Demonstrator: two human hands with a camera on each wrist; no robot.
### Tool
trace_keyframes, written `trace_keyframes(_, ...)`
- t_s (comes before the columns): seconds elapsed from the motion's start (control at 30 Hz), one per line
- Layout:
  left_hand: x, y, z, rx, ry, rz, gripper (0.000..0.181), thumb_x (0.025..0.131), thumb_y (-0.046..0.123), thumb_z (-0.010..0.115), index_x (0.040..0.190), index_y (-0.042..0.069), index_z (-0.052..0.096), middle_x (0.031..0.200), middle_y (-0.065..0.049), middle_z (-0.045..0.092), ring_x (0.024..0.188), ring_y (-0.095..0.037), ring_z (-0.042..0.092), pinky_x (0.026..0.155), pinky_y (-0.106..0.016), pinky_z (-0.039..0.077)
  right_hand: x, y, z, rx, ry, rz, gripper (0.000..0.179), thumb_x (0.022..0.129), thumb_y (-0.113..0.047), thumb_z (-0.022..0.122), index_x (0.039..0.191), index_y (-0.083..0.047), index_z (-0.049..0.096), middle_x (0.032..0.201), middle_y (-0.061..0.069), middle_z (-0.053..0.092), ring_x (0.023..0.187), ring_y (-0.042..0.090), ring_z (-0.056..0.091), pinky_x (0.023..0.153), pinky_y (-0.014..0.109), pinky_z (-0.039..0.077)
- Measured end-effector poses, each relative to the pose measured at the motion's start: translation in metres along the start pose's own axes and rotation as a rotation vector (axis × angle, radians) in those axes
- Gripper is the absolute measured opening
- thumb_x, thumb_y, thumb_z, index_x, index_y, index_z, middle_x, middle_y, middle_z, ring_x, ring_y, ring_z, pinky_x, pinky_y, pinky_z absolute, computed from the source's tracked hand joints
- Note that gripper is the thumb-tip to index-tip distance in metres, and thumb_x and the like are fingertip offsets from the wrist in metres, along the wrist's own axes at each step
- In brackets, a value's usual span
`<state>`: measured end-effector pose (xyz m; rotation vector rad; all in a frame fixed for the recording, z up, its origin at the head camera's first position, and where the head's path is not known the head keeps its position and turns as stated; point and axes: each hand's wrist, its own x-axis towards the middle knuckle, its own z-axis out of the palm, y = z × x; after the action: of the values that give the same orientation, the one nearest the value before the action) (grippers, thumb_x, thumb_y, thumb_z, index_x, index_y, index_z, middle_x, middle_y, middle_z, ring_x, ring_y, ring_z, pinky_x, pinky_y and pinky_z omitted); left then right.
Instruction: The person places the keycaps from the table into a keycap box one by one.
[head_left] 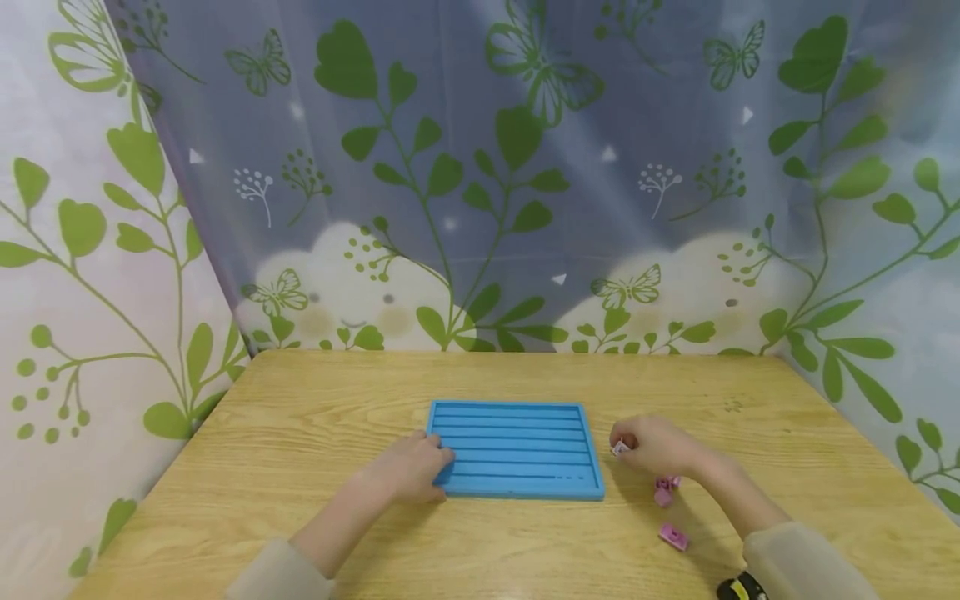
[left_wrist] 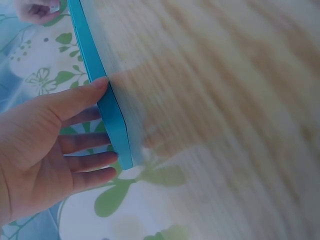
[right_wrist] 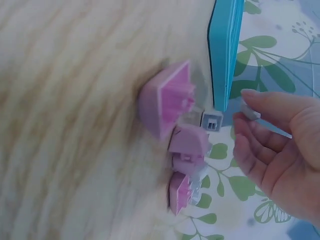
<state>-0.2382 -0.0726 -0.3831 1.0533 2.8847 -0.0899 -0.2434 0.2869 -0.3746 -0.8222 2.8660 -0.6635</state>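
A blue tray (head_left: 517, 457) with raised ridges running side to side lies on the table. At its left end my left hand (head_left: 416, 467) holds the near corner, fingers over the rim. Seen from the left wrist, the thumb (left_wrist: 100, 84) rests against the tray's edge (left_wrist: 111, 112), with the other fingers on the far side. To the right of the tray, my right hand (head_left: 656, 446) pinches a small white keycap (head_left: 620, 448) between thumb and fingers. Below it in the right wrist view sits another pale keycap (right_wrist: 212, 121), hollow side showing, close to the tray's corner.
Several pink keycaps lie right of the tray: a large one (right_wrist: 165, 100), a cluster (head_left: 664, 490) under my right forearm, and a single one (head_left: 673, 537) nearer. Something black and yellow (head_left: 742, 587) is by the right sleeve. A patterned curtain (head_left: 480, 167) hangs behind the table (head_left: 337, 383).
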Motion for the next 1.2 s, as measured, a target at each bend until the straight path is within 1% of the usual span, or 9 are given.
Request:
trace_keyframes(0.1, 0.001, 0.000, 0.001, -0.010, 0.001, 0.006, 0.051, 0.077, 0.033, 0.075, 0.117, 0.006, 0.062, 0.108, -0.011, 0.059, 0.101, -0.026, 0.054, 0.087, -0.037, 0.045, 0.004, -0.005, -0.002, 0.051, 0.027, 0.022, 0.017, 0.083, -0.002, 0.062, 0.099, 0.002, 0.065, 0.078, -0.002, 0.055, 0.064, 0.008, 0.048, 0.055, 0.026, 0.042)
trace_keyframes(0.27, 0.002, 0.000, 0.001, -0.051, 0.009, 0.018, 0.050, 0.075, 0.030, 0.077, 0.116, 0.004, 0.062, 0.106, -0.011, 0.060, 0.098, -0.025, 0.057, 0.085, -0.036, 0.047, 0.011, -0.017, -0.006, 0.147, 0.051, 0.107, 0.022, 0.084, 0.001, 0.058, 0.105, 0.005, 0.063, 0.086, 0.005, 0.056, 0.063, 0.016, 0.055, 0.053, 0.028, 0.045)
trace_keyframes(0.43, 0.003, 0.002, 0.000, -0.068, 0.003, 0.017, 0.045, 0.075, 0.026, 0.077, 0.111, 0.003, 0.064, 0.102, -0.010, 0.062, 0.096, -0.023, 0.058, 0.083, -0.034, 0.048, 0.015, -0.026, -0.006, 0.132, 0.050, 0.140, 0.022, 0.086, -0.003, 0.059, 0.107, 0.003, 0.062, 0.088, 0.005, 0.056, 0.062, 0.017, 0.055, 0.053, 0.029, 0.044)
trace_keyframes(0.57, 0.004, 0.003, 0.000, -0.082, -0.009, 0.005, 0.041, 0.074, 0.020, 0.077, 0.109, 0.003, 0.064, 0.099, -0.009, 0.062, 0.094, -0.022, 0.058, 0.083, -0.034, 0.048, 0.015, -0.028, -0.006, 0.124, 0.050, 0.129, 0.022, 0.086, -0.004, 0.060, 0.107, 0.003, 0.063, 0.088, 0.005, 0.056, 0.060, 0.013, 0.052, 0.054, 0.029, 0.044)
trace_keyframes(0.7, 0.003, 0.003, -0.001, -0.101, -0.017, 0.006, 0.041, 0.075, 0.017, 0.076, 0.112, 0.003, 0.064, 0.101, -0.010, 0.062, 0.097, -0.023, 0.058, 0.084, -0.035, 0.047, 0.015, -0.026, -0.005, 0.117, 0.048, 0.103, 0.021, 0.085, -0.003, 0.060, 0.105, 0.004, 0.063, 0.080, 0.002, 0.055, 0.058, 0.012, 0.051, 0.053, 0.028, 0.044)
trace_keyframes(0.8, 0.003, 0.002, -0.001, -0.120, -0.022, 0.018, 0.041, 0.075, 0.014, 0.075, 0.113, 0.002, 0.063, 0.103, -0.011, 0.061, 0.098, -0.024, 0.057, 0.085, -0.035, 0.047, 0.015, -0.024, -0.004, 0.122, 0.041, 0.083, 0.021, 0.086, -0.002, 0.058, 0.105, 0.005, 0.063, 0.071, 0.002, 0.055, 0.057, 0.012, 0.051, 0.052, 0.027, 0.043)
trace_keyframes(0.9, 0.003, 0.001, -0.002, -0.151, -0.033, 0.019, 0.043, 0.074, 0.010, 0.074, 0.114, 0.002, 0.063, 0.105, -0.011, 0.061, 0.099, -0.024, 0.057, 0.086, -0.035, 0.047, 0.016, -0.023, -0.004, 0.160, 0.033, 0.076, 0.024, 0.090, -0.004, 0.054, 0.110, 0.007, 0.061, 0.068, 0.005, 0.056, 0.057, 0.016, 0.052, 0.050, 0.027, 0.042)
trace_keyframes(1.03, 0.003, 0.001, -0.005, -0.188, -0.042, 0.004, 0.046, 0.073, 0.006, 0.073, 0.117, 0.001, 0.062, 0.109, -0.013, 0.059, 0.102, -0.024, 0.056, 0.087, -0.035, 0.047, 0.020, -0.023, -0.005, 0.212, 0.043, 0.047, 0.028, 0.095, -0.006, 0.049, 0.116, 0.009, 0.058, 0.077, 0.011, 0.062, 0.061, 0.024, 0.056, 0.051, 0.028, 0.044)
trace_keyframes(1.2, 0.003, 0.000, -0.005, -0.210, -0.047, -0.015, 0.046, 0.073, 0.006, 0.073, 0.116, 0.000, 0.061, 0.109, -0.012, 0.060, 0.103, -0.025, 0.056, 0.088, -0.036, 0.046, 0.024, -0.026, -0.008, 0.316, 0.031, 0.011, 0.028, 0.095, -0.002, 0.047, 0.118, 0.011, 0.057, 0.102, 0.023, 0.062, 0.080, 0.030, 0.063, 0.068, 0.037, 0.052)
